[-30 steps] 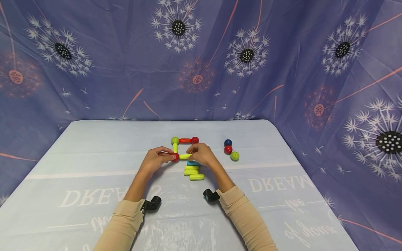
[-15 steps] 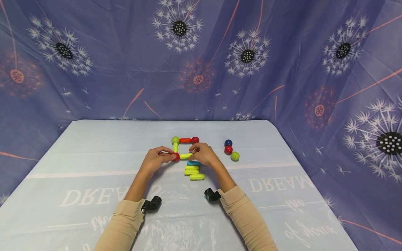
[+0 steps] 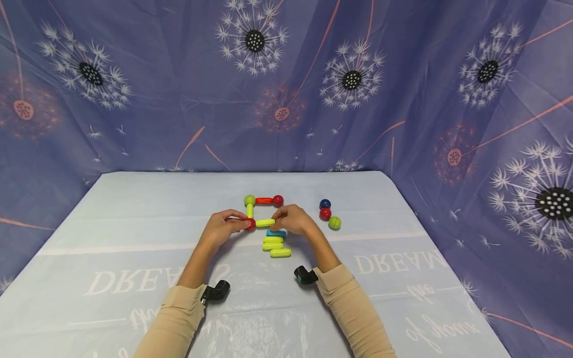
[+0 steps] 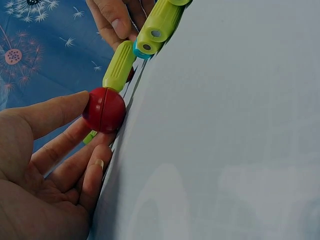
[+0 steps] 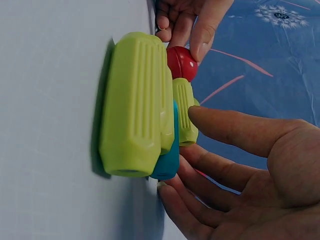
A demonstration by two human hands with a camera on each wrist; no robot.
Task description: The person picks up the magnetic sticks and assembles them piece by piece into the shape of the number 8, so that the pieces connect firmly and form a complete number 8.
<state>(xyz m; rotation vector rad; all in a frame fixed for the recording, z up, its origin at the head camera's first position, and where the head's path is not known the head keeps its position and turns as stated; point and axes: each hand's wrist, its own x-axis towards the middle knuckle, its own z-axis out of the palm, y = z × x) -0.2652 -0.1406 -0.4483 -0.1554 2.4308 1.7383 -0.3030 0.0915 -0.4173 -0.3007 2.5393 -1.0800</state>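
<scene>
My left hand (image 3: 222, 227) pinches a red ball (image 4: 104, 110) between thumb and fingers. A yellow-green magnetic rod (image 3: 265, 223) extends from this ball to the right. My right hand (image 3: 290, 219) is at the rod's free end, its thumb overlapping the rod in the right wrist view and its fingers loosely bent behind. From the held ball another yellow-green rod (image 3: 249, 211) leads back to a green ball (image 3: 249, 200). A red rod (image 3: 264, 201) joins that to a second red ball (image 3: 278, 200).
Just in front of the right hand lie a blue rod (image 3: 276, 233) and several yellow-green rods (image 3: 280, 253). To the right sit a blue ball (image 3: 325, 204), a red ball (image 3: 325, 214) and a green ball (image 3: 334, 223). A patterned curtain (image 3: 192, 99) hangs behind the table (image 3: 147, 204).
My right hand has shifted slightly to the right, uncovering more of the yellow-green rod. My left hand stays on the red ball.
</scene>
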